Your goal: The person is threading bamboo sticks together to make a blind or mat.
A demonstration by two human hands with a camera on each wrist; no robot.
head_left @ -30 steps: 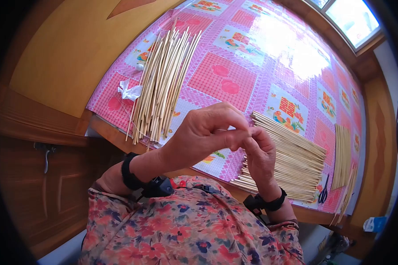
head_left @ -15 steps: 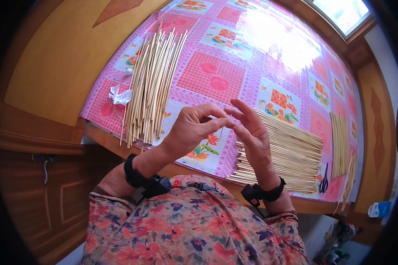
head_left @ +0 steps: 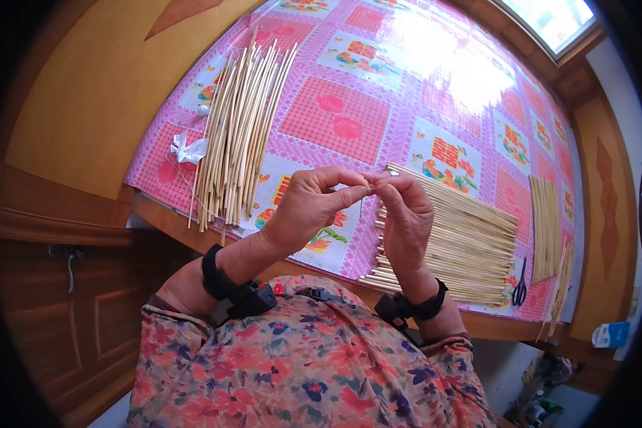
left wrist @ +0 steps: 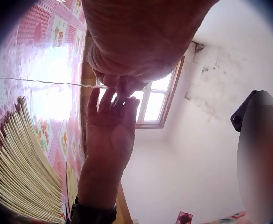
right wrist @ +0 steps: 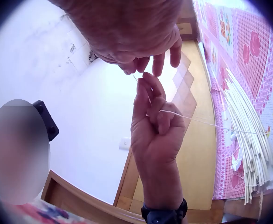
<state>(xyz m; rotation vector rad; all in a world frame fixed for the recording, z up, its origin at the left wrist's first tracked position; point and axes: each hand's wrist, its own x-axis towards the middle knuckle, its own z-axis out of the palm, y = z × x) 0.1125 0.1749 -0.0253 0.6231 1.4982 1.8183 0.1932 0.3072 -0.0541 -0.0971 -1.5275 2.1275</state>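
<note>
My left hand [head_left: 310, 207] and right hand [head_left: 406, 214] meet fingertip to fingertip, raised over the near edge of the table. A thin white thread [right wrist: 174, 113] is pinched between the left thumb and index finger, and its other curled fingers hold the strand, which runs off towards the stick bundle in the right wrist view. The right thumb and index finger pinch at a short thread end beside the left fingertips. In the left wrist view a length of thread [left wrist: 48, 82] stretches out from the fingertips. The exact meeting point is mostly hidden by fingers.
A loose bundle of thin sticks [head_left: 242, 135] lies left, beside crumpled white plastic [head_left: 188, 148]. Right of the hands, sticks lie side by side in a mat [head_left: 456, 239]. Beyond are a smaller stick row [head_left: 544, 228] and dark scissors [head_left: 520, 289]. A patterned pink tablecloth [head_left: 335, 118] covers the table.
Half a second ago the right fingers were spread apart from the thumb; now they have come together at the left fingertips. The view has shifted slightly.
</note>
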